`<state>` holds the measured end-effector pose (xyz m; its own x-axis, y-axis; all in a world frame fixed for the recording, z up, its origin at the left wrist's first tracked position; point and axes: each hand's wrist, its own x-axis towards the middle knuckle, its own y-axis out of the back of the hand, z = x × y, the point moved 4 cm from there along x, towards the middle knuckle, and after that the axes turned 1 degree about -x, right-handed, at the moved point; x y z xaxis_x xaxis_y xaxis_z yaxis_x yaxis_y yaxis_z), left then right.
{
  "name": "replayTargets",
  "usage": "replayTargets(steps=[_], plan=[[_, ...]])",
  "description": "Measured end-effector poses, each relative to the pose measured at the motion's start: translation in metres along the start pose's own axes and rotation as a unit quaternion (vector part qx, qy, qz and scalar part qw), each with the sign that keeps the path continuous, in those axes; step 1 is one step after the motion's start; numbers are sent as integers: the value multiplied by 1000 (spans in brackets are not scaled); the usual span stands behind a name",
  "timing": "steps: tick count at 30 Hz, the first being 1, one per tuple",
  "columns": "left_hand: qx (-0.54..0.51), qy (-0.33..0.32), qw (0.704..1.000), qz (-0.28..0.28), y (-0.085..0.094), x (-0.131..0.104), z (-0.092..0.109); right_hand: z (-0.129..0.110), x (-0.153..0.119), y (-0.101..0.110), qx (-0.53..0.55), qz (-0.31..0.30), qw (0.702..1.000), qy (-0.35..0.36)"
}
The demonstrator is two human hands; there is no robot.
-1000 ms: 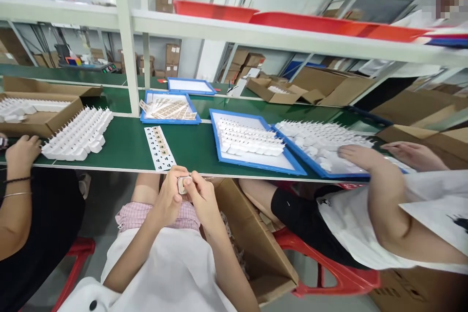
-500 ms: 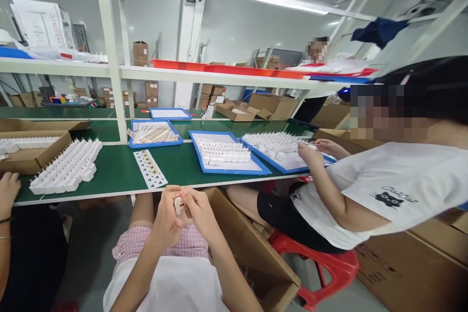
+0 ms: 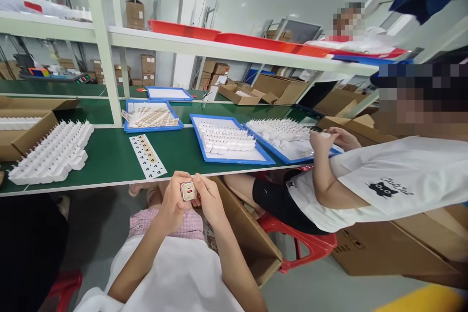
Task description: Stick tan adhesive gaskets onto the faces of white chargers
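Note:
Just off the table's front edge, over my lap, I hold a small white USB charger (image 3: 189,191), its port face with a red slot turned up toward me. My left hand (image 3: 173,203) is closed around its left side. The thumb and bent fingers of my right hand (image 3: 209,199) close on its right edge, partly hiding that side. Straight ahead on the table lies a white sheet of small labels (image 3: 147,156). Beyond it, a blue-rimmed tray (image 3: 153,130) carries more label strips.
White chargers, prongs up, stand in rows at left (image 3: 54,151) and in a blue-rimmed tray (image 3: 239,160). A co-worker (image 3: 365,175) sits at right, handling pieces over another tray. An open carton (image 3: 252,234) stands beside my right leg. A shelf post (image 3: 100,48) rises at left.
The view has tilted down and shifted. My right thumb has moved off the charger's face to its edge, so more of the port face shows.

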<state>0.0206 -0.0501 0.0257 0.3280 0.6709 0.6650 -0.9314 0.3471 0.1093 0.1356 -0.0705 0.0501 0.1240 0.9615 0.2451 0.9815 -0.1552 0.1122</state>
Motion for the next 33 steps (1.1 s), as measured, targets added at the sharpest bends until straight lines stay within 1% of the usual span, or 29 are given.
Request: replayTargets(steps=[2,4,7,10,12,15,18,21,23,26,28,30,33], plan=[[-20,23,1000,3,1,4,-9,7,8,0,0,0,1000,-7],[-50,60,997,4,2,7,-19,11,14,-1,-20,4,1000,-9],[-90,101,990,37,6,9,-32,12,22,-2,-54,-12,998,-2],[-109,134,982,72,10,13,-44,18,33,-3,-14,-64,998,-9],[-134,155,975,85,12,18,-55,27,45,-2,34,-80,996,-29],[-159,172,967,97,12,27,-72,39,64,-2,79,-70,992,-64],[-158,176,968,85,11,31,-89,50,81,-3,53,-47,992,-101],[-182,194,961,77,10,29,-103,63,90,-6,39,-32,989,-140],[-192,217,954,80,8,29,-109,74,94,-9,83,-28,982,-166],[-180,250,944,121,10,33,-114,93,93,-13,195,-47,958,-203],[-170,263,938,150,11,38,-115,105,89,-14,238,-61,943,-225],[-162,270,935,163,10,42,-115,115,82,-10,224,-55,942,-244],[-168,278,930,175,3,44,-115,124,68,-2,157,-43,955,-248]])
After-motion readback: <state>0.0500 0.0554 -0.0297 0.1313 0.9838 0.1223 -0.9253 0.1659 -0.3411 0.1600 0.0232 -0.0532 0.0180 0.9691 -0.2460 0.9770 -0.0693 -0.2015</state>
